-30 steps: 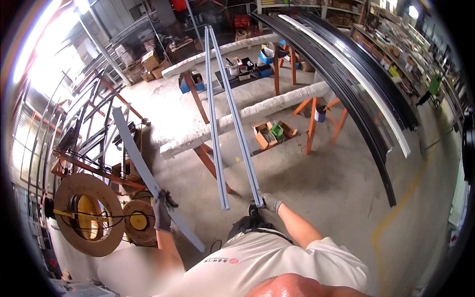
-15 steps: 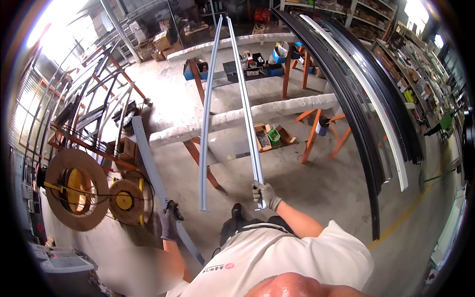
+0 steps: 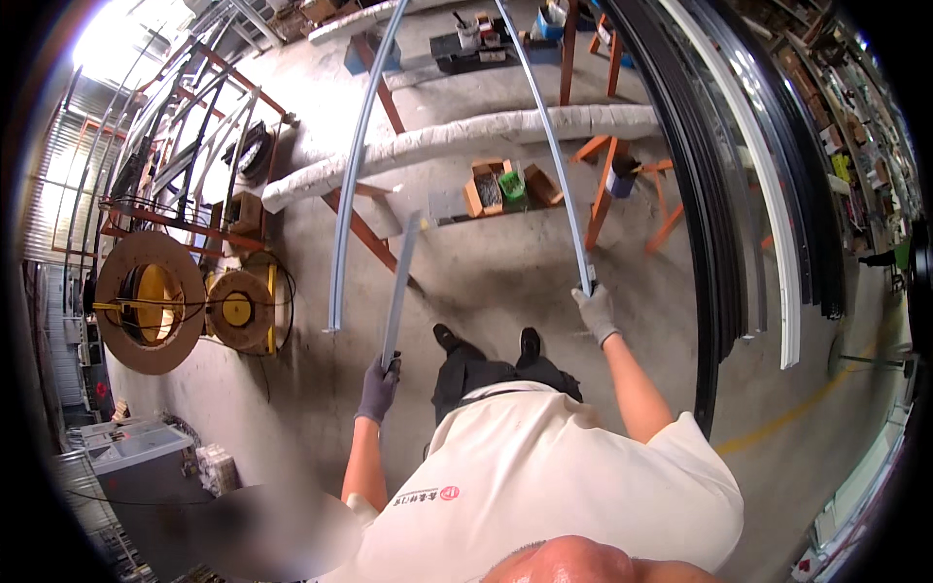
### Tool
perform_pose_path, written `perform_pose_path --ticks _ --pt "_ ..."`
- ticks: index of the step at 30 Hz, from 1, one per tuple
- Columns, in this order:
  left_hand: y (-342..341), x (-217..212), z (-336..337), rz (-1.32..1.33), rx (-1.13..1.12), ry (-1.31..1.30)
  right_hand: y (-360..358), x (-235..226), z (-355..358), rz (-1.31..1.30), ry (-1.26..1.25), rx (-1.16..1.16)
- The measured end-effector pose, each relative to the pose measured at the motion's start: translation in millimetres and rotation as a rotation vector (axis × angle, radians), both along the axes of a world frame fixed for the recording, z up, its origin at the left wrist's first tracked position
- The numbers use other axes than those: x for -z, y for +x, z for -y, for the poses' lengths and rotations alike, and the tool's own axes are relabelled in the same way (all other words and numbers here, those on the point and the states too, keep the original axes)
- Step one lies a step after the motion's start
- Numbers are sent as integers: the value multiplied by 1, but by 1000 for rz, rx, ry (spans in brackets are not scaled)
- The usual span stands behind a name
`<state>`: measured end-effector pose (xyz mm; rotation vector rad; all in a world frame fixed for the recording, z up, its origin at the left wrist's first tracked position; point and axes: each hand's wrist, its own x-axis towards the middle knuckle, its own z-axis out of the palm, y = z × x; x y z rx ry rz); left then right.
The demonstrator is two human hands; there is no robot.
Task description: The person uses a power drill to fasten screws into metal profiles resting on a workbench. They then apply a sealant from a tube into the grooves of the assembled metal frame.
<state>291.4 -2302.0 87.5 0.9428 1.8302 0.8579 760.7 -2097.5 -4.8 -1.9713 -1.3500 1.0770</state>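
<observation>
My left hand (image 3: 378,389), in a dark grey glove, is closed around the lower part of a flat grey metal strip (image 3: 398,291), which points up and away from me. My right hand (image 3: 596,311), in a lighter grey glove, grips the near end of a long, slim metal profile (image 3: 556,151). A second long metal profile (image 3: 352,185) lies to the left, untouched, with its near end jutting past the padded support beam. Both long profiles rest across the white wrapped beam (image 3: 466,139) and spread apart toward me.
Dark profiles and a white profile (image 3: 748,146) lie along the right. Orange trestle legs (image 3: 364,236) stand under the wrapped beam, with open cardboard boxes (image 3: 484,188) and a green basket (image 3: 511,185) below. Brown reels (image 3: 148,303) and a profile rack stand at left.
My left hand has swung the flat strip upright, between the two long profiles. My right hand has moved right with its profile's near end, widening the gap. The view has shifted too.
</observation>
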Motion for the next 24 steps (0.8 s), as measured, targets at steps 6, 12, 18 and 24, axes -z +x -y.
perform_pose_path --ticks 6,12,18,24 --pt "33 9 -8 -691 390 -116 35 8 30 -322 -355 109" --pt "25 21 -29 -837 837 -95 4 6 45 -546 -388 143" --pt "30 12 -60 -855 1021 -151 -10 37 52 -655 -287 115" --pt "31 11 -72 -862 1069 -183 -14 45 55 -660 -301 116"
